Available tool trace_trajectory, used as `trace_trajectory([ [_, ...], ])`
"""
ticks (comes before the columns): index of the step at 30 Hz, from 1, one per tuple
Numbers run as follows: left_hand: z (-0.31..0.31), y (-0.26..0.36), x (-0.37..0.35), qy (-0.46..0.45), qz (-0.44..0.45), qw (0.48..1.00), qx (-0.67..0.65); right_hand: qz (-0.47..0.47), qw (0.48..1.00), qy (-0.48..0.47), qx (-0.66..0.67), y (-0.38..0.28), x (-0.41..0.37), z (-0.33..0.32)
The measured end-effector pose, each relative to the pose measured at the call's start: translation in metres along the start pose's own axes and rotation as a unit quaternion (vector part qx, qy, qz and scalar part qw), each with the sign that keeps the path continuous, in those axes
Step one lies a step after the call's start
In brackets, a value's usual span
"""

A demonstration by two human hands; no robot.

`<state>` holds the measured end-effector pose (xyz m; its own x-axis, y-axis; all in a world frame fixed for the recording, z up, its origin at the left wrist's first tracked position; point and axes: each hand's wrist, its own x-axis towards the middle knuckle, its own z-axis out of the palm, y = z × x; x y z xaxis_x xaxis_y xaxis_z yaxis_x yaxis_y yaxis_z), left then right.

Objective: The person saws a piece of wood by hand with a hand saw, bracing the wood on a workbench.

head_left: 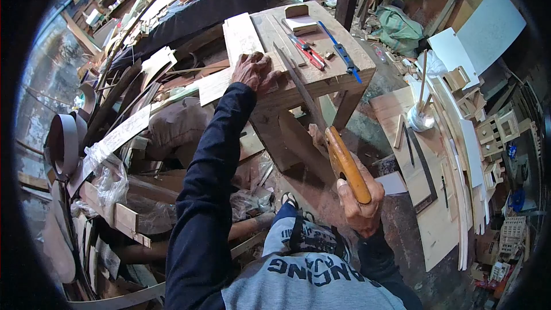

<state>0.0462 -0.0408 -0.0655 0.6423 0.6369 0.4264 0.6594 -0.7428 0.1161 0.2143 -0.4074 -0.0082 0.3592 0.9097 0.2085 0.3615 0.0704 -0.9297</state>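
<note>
My right hand (363, 198) is wrapped around the orange-brown handle of a handsaw (345, 163). The saw's long blade runs up and away to the left, across the front edge of a wooden workbench (350, 66). At that edge my left hand (252, 73), fingers bent, presses down on a pale wooden board (215, 87) that sticks out past the bench on the left. Beyond the hand another pale board (241, 31) lies on the bench top. Whether the saw teeth touch the wood cannot be made out.
On the bench lie a red cutter knife (310, 54), a blue hacksaw (343, 56) and a wood block (300, 18). Scrap wood and plastic (106, 175) crowd the left. To the right are plywood sheets (427, 224) with a metal square (422, 175) and a white pot (420, 117).
</note>
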Motion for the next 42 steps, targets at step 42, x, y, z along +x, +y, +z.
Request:
trace_trajectory([
  [42,-0.004,0.0,0.004,-0.03,0.014,0.999,0.011,-0.082,0.996,-0.033,-0.009,0.003,0.054,0.028],
])
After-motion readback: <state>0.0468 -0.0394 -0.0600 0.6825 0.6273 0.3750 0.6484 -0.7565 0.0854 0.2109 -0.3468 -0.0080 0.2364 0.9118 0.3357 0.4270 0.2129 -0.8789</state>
